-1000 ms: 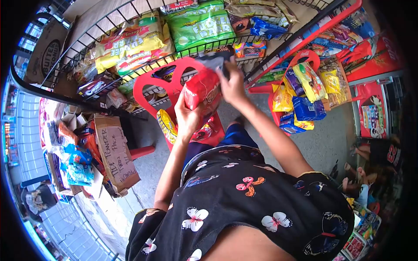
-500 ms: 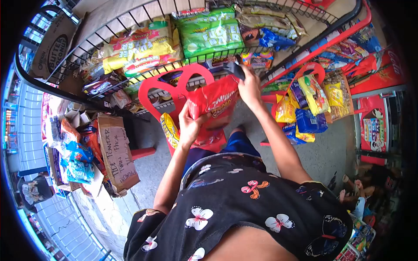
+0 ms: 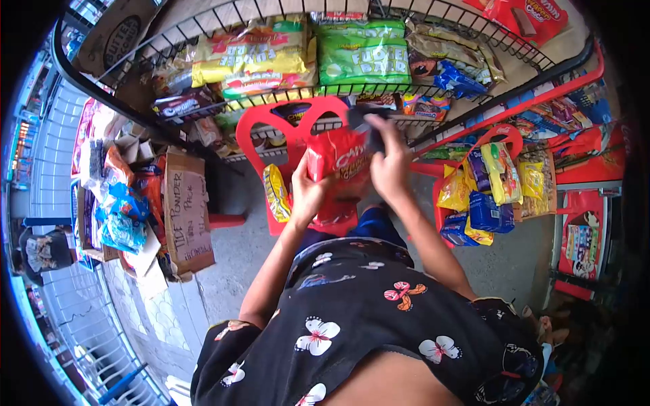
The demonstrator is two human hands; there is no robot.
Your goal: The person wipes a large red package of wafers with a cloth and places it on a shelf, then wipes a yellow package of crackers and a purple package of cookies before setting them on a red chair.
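A shiny red snack pack [image 3: 333,153] with white lettering is gripped at its left side by my left hand [image 3: 309,195]. My right hand [image 3: 391,169] is closed around a dark hand-held tool [image 3: 361,120], shaped like a price labeller, which overlaps the pack's upper right corner. Motion blurs the tool's details. Both hands are above a red plastic chair [image 3: 252,130], with more red packaging [image 3: 336,215] on its seat below them. At the seat's left side rests a yellow snack pack [image 3: 276,193].
Ahead, a black wire rack [image 3: 230,107] holds yellow packs [image 3: 250,55] and green packs [image 3: 363,57]. To the left stands a cardboard box [image 3: 189,210] stuffed with packets. Another red chair [image 3: 509,137] bears yellow and blue packs on the right.
The red pack has turned more upright and tilted toward me. My right hand has swung its tool down and left against the pack's corner. The whole view has shifted slightly.
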